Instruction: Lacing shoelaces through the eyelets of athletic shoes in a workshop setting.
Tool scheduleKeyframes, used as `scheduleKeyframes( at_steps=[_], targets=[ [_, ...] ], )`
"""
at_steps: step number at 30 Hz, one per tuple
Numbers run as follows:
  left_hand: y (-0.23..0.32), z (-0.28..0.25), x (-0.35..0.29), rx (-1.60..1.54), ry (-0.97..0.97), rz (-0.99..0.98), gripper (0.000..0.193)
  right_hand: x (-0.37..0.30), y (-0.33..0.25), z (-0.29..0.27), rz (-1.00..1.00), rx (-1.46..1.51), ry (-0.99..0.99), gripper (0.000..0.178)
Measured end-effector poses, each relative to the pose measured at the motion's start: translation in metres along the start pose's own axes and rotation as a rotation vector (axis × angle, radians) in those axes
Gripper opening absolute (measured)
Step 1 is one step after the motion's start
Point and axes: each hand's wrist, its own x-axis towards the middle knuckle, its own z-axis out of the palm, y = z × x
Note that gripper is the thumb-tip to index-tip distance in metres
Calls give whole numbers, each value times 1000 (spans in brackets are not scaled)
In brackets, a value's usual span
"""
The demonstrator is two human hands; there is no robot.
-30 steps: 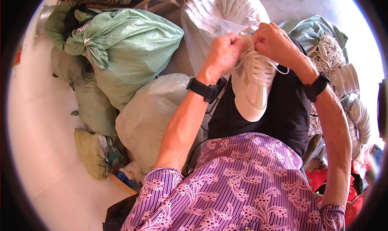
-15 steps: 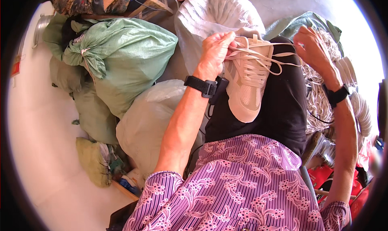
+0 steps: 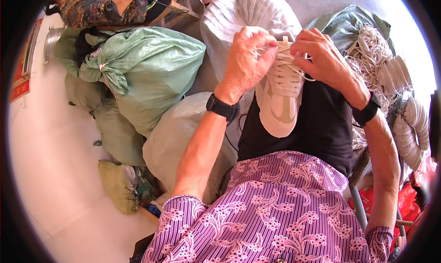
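A beige and white sneaker (image 3: 280, 111) rests on my lap over black trousers, its toe pointing toward me. Cream laces (image 3: 285, 81) criss-cross its front. My left hand (image 3: 251, 56) is at the upper left of the lacing, thumb and fingers pinched on a lace. On the other side my right hand (image 3: 321, 58) is curled at the upper eyelets, fingers closed around a lace; the fingertips partly hide it. Both hands cover the sides of the shoe's collar, and the tongue shows between them.
Tied green woven sacks (image 3: 151, 65) stand at the left, beside a pale plastic bag (image 3: 179, 139). A large white bag (image 3: 252, 14) lies beyond the shoe. Bundled laces (image 3: 372, 47) are piled at the right, above red bags (image 3: 406, 201). Another person's sleeve (image 3: 92, 8) is at far left.
My right hand has come in from the right, down to the shoe's lacing. My left hand has shifted slightly over the laces. The loose lace ends no longer stretch out to the right.
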Motion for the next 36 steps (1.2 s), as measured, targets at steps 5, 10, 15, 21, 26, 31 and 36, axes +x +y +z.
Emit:
scheduleKeyframes(
  at_steps=[5, 10, 15, 21, 26, 31, 36],
  targets=[
    [-2, 0, -6, 81, -112, 107, 16, 1, 0, 6, 19, 0, -32, 10],
    [-3, 0, 1, 122, -114, 150, 7, -6, 13, -3, 155, 102, 35, 9],
    [-10, -8, 8, 193, -149, 187, 19, -11, 11, -5, 233, 120, 14, 11],
    [-28, -22, 10, -110, -291, -233, 43, -10, 12, -5, 208, 109, 40, 11],
    [-38, -3, -7, -123, -108, -262, 36, -5, 16, 0, 197, 31, 88, 11],
    [31, 0, 23, 73, 3, -48, 16, -11, 17, -4, 180, 27, 59, 11],
    [33, 29, 34, -47, -419, -149, 19, -22, 9, -11, 187, -109, -4, 9]
  ],
)
